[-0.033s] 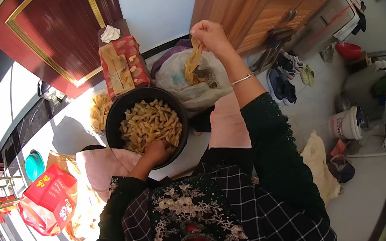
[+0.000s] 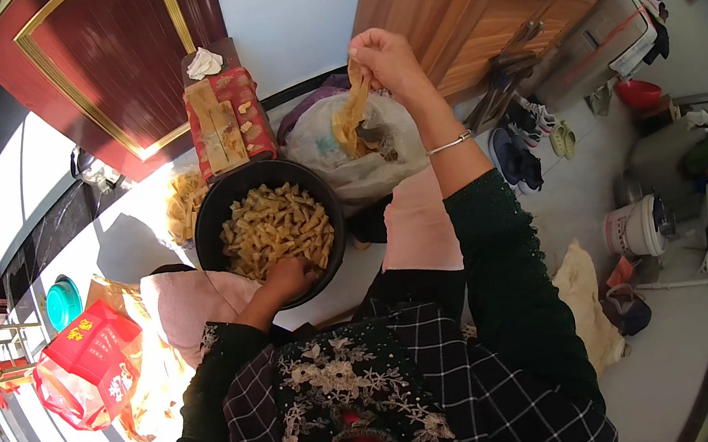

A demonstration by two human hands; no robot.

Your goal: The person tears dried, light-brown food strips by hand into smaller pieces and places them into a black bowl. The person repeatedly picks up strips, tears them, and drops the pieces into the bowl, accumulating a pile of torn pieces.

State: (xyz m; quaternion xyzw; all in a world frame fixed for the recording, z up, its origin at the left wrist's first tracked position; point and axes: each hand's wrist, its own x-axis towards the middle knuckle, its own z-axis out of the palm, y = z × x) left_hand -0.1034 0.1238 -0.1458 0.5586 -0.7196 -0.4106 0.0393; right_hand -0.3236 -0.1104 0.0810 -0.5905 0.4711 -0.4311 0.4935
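Observation:
My right hand [image 2: 385,61] is raised at the far side, pinching the top of a limp yellow-brown strip [image 2: 350,121], perhaps a dried husk or leaf. The strip hangs down into a white plastic bag [image 2: 322,157] with darker scraps in its mouth. My left hand [image 2: 291,278] is at the near rim of a round black basin [image 2: 204,234]. Its fingers curl down among many small yellow-brown pieces [image 2: 273,228] that fill the basin. What those fingers hold, if anything, is hidden.
Beyond the basin stands a red-covered stool [image 2: 252,90] with a wooden board [image 2: 220,136] on it. Left lie a pile of yellow strips [image 2: 185,205], a teal bowl [image 2: 63,303] and a red bag [image 2: 88,370]. Right are a wooden cabinet [image 2: 472,29], shoes [image 2: 514,156] and a white bucket [image 2: 634,229].
My right hand has lifted slightly, drawing the yellow-brown strip up a little. My left hand stays in the basin.

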